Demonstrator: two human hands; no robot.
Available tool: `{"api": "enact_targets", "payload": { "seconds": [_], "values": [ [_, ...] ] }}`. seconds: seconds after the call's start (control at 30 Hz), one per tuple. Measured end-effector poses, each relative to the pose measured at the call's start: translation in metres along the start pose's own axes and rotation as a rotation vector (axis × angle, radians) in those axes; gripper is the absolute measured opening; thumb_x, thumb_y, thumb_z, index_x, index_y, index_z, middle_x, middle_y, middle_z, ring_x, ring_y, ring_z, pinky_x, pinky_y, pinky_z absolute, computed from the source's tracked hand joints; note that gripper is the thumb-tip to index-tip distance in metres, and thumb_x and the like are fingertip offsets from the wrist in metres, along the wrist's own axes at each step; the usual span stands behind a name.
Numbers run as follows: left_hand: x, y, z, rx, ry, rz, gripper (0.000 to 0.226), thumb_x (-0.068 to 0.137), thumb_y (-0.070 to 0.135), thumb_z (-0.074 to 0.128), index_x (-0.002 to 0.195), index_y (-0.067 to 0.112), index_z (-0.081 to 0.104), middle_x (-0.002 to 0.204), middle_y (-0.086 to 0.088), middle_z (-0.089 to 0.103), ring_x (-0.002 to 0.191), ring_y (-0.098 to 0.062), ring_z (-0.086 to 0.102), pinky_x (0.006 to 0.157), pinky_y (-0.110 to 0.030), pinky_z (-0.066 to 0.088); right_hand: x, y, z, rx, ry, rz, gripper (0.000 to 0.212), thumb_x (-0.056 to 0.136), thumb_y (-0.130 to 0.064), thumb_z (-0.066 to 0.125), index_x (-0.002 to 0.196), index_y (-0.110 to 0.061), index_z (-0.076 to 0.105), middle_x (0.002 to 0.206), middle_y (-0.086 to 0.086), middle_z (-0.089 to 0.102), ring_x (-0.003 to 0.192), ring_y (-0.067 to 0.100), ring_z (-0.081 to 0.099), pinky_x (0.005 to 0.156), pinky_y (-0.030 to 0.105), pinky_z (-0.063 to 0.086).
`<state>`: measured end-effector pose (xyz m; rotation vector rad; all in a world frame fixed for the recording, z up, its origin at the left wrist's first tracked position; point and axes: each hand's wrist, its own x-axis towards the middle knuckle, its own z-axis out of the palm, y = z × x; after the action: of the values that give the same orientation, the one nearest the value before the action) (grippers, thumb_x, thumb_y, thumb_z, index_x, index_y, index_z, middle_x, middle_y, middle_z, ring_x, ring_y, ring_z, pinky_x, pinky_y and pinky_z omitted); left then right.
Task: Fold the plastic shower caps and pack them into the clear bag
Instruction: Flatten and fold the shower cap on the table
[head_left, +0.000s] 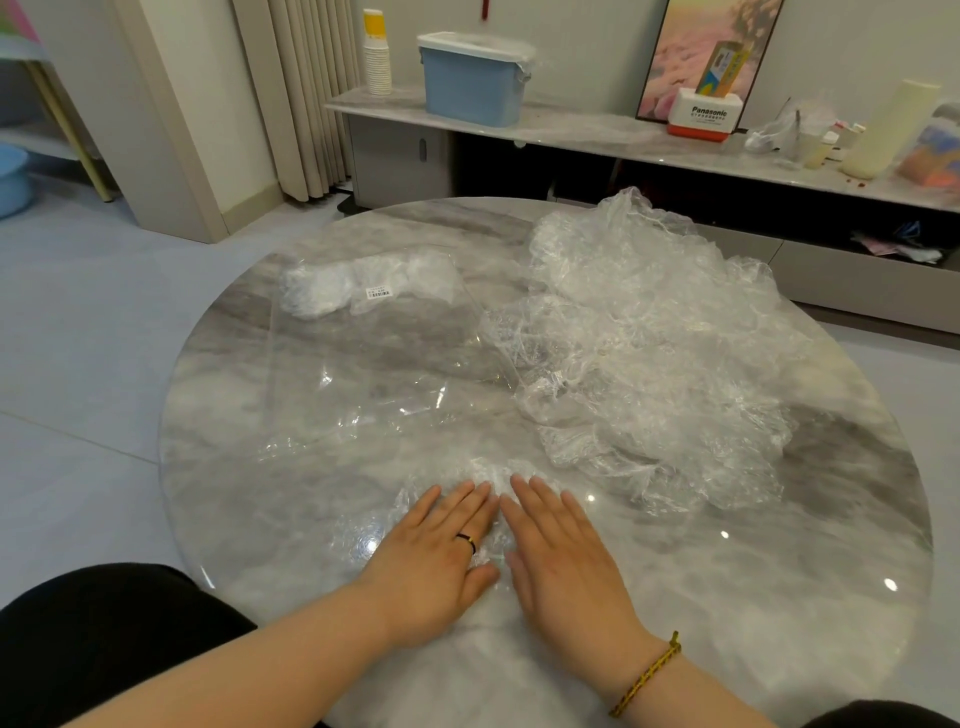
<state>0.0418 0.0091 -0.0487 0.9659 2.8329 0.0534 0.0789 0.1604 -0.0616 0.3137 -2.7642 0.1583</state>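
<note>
Round marble table (779, 597), seen from the 6 o'clock edge.

- One shower cap (485, 470) is spread flat at 6 o'clock, close to the near rim. It is thin and clear, and its outline is hard to trace against the glossy top.
- Left hand (441, 551) and right hand (566, 561) are laid palm-down on it, side by side and nearly touching. The fingers are straight and released, pressing the film; nothing is grasped.
- A dark ring (466, 542) is worn on the left hand and a braided cord (647, 675) on the right wrist.
- A loose pile of crumpled caps (649, 332) is heaped from 1 to 3 o'clock.
- The clear bag (384, 338) lies flat at 10 to 11 o'clock, with a white bundle (322, 288) lodged in its far end beside a small label (379, 294).
- A blue bin (470, 85) is noted on the shelf beyond 12 o'clock.
</note>
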Motion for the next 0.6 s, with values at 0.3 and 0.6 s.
{"api": "enact_targets", "payload": {
  "seconds": [0.3, 0.6],
  "values": [
    [0.003, -0.006, 0.013, 0.072, -0.014, 0.093, 0.101, 0.052, 0.07, -0.04, 0.135, 0.015, -0.02, 0.141, 0.001, -0.031, 0.127, -0.022, -0.036, 0.096, -0.019, -0.033, -0.011, 0.008, 0.002, 0.036, -0.376, 0.028, 0.065, 0.098, -0.048, 0.004, 0.12, -0.014, 0.054, 0.122, 0.001, 0.063, 0.116, 0.014, 0.057, 0.108, 0.025, 0.011],
    [0.002, -0.013, 0.002, -0.048, -0.035, 0.211, 0.11, 0.037, 0.082, -0.033, 0.127, 0.019, -0.029, 0.136, 0.011, -0.033, 0.122, -0.002, -0.038, 0.09, -0.014, -0.037, -0.001, 0.022, -0.014, 0.031, -0.081, -0.284, 0.053, 0.047, -0.038, 0.078, 0.094, -0.023, 0.057, 0.107, -0.002, 0.068, 0.108, 0.016, 0.059, 0.101, 0.032, 0.031]
  ]
}}
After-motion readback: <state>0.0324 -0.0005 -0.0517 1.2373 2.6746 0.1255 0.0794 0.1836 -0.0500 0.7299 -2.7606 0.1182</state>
